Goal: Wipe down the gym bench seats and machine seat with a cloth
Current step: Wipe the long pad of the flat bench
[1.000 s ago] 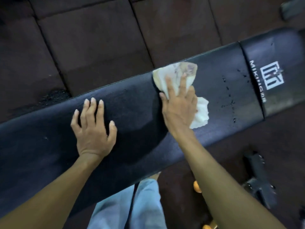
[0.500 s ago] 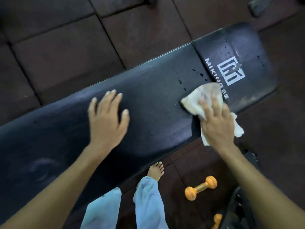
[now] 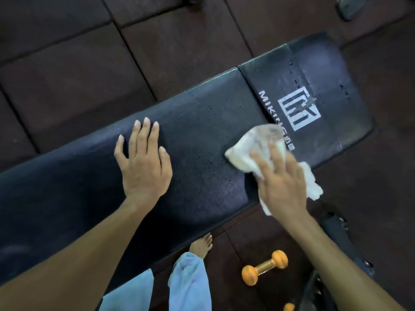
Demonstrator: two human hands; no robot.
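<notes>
The person is leaning over the black bench pad, which is running across the view from 8 o'clock to 2 o'clock. The left hand is lying flat on the pad near the centre, its grip wide and holding nothing, most likely bracing the body while the other arm is reaching. The right hand, at about 3 o'clock, is pressing the pale cloth onto the pad with straight, spread fingers, so the flat palm is driving as much fabric as possible against the vinyl. The hand is blurring with motion, so it is hard to say whether the thumb is hooking the cloth's loose end, which is hanging off the near edge.

Compared with a second ago, the cloth is sitting well apart from the left hand instead of just beside it, having travelled toward the seam by the white lettering. The logo panel at 1 o'clock is still carrying droplets, so it is probably waiting its turn. An orange dumbbell is lying on the floor at 5 o'clock.
</notes>
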